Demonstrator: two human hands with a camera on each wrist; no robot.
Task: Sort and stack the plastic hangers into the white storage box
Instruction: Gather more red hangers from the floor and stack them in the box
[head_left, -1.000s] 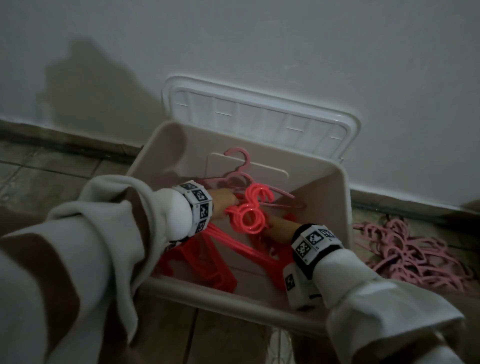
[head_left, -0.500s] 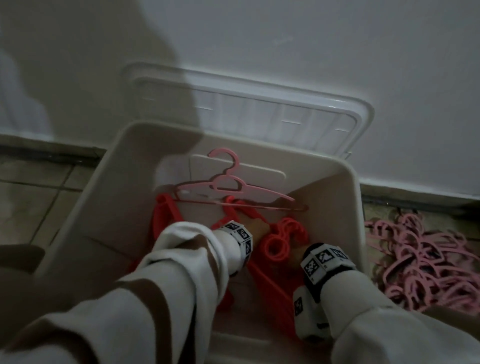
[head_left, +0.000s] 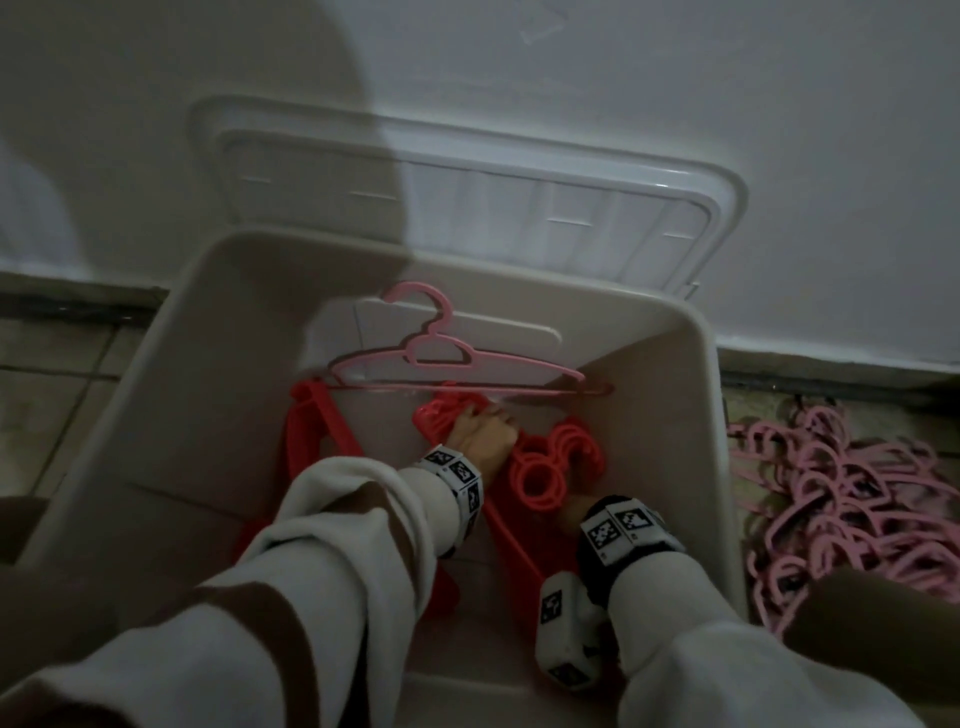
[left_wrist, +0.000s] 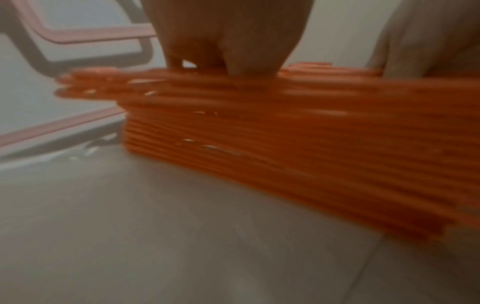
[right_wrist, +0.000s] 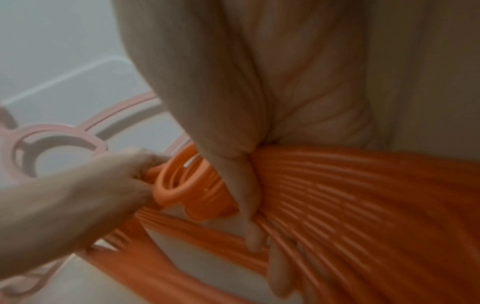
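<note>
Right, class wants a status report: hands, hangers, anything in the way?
Both hands grip the red hangers: left hand, right hand. Stack low in the box. One pink hanger leans on the far wall. Pink pile waits outside.

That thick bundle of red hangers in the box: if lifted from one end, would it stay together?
Probably not neatly. The red hangers are many separate smooth plastic layers, so they could slide and fan. Each looks stiff, not floppy. Both the left hand and right hand grip them, suggesting some bulk.
</note>
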